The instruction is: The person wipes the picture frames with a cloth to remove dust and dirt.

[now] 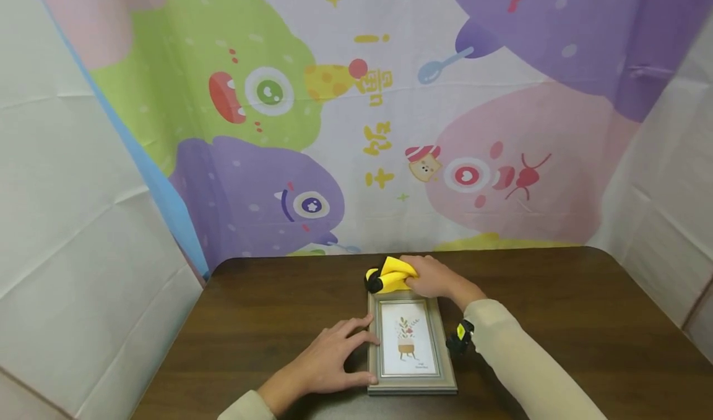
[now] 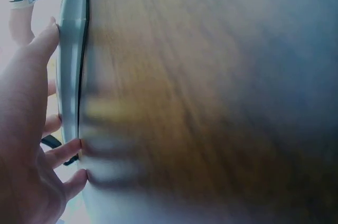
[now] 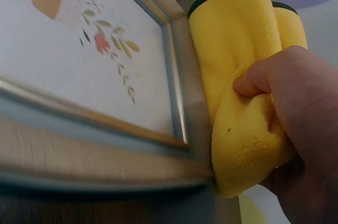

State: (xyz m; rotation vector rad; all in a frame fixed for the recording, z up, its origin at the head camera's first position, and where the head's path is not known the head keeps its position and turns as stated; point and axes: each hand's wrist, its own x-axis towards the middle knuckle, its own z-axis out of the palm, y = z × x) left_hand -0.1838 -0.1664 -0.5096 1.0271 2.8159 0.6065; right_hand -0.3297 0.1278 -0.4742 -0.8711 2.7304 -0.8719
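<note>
A picture frame (image 1: 412,388) with a silvery-beige border lies on the table, holding a print of a potted plant (image 1: 407,339). My right hand (image 1: 434,276) grips a folded yellow cloth (image 1: 397,273) with dark edging at the frame's far end. In the right wrist view, the thumb presses into the bunched cloth (image 3: 237,86), which lies against the frame's end border (image 3: 193,86). Along the frame's left side rests my left hand (image 1: 328,355), fingers spread, with thumb and fingertips touching the border. The left wrist view shows those fingers (image 2: 64,152) at the frame's side edge (image 2: 71,76).
The dark brown wooden table (image 1: 267,302) has rounded far corners. Behind it hangs a curtain (image 1: 384,216) printed with cartoon monsters, and pale sheets (image 1: 83,222) stand at both sides. A black device (image 1: 460,338) is strapped to the right wrist, beside the frame.
</note>
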